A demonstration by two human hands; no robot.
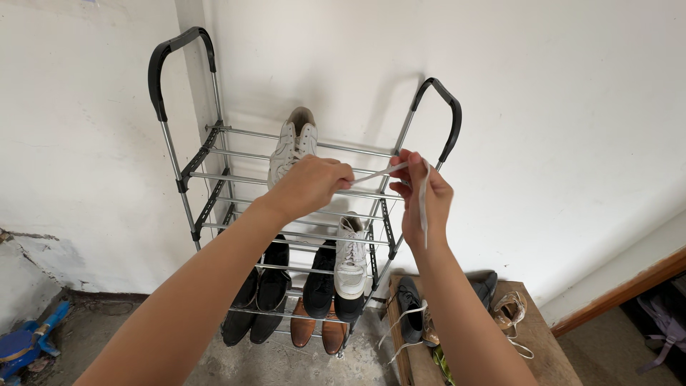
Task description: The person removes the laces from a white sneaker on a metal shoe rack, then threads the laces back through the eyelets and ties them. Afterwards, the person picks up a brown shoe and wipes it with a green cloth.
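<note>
My left hand (311,182) and my right hand (423,196) are raised in front of a metal shoe rack (214,154). Both pinch a white shoelace (423,191): a short stretch runs taut between the hands and the rest hangs down over my right palm. Behind my left hand a white sneaker (294,141) lies on the rack's top shelf, partly hidden by the hand. Whether the lace is attached to that sneaker I cannot see. A second white sneaker (351,261) rests on a lower shelf.
Black shoes (275,282) and brown shoes (314,327) fill the lower shelves. A low wooden box (543,343) at the right holds more shoes with loose laces. White walls stand behind. A blue object (25,343) lies on the concrete floor at the far left.
</note>
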